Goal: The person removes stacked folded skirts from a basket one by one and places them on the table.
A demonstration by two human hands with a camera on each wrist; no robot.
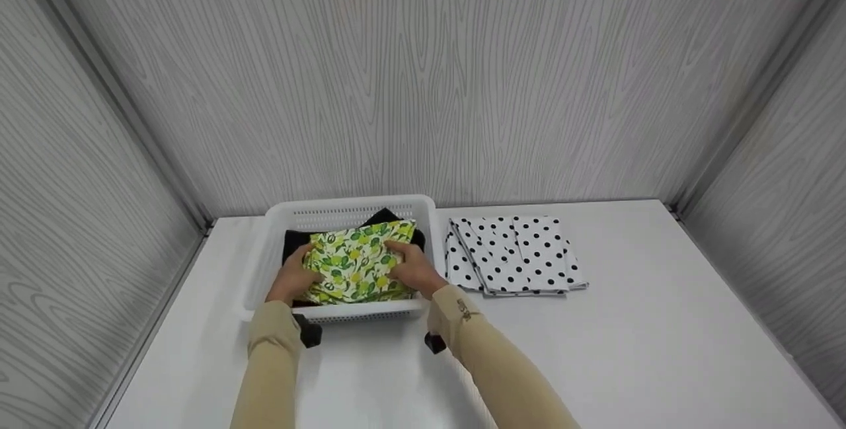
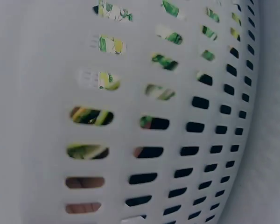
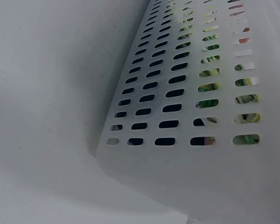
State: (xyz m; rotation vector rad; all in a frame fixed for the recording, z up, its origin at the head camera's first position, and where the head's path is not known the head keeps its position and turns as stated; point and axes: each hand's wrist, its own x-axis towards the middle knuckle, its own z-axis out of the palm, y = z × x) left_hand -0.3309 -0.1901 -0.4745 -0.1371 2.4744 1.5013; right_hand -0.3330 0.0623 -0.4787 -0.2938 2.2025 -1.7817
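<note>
Both hands are inside the white slotted basket [image 1: 281, 217] near the desk's [image 1: 661, 350] back left corner, the left hand [image 1: 295, 279] gripping the left edge and the right hand [image 1: 411, 266] the right edge of a folded lemon-print cloth [image 1: 353, 264]. That cloth lies on a black cloth [image 1: 295, 240] in the basket. Just right of the basket, along the back edge, lies a folded polka-dot cloth [image 1: 512, 254].

White table [image 1: 661, 350]: basket [image 1: 344, 212], dotted cloth [image 1: 512, 254].
</note>
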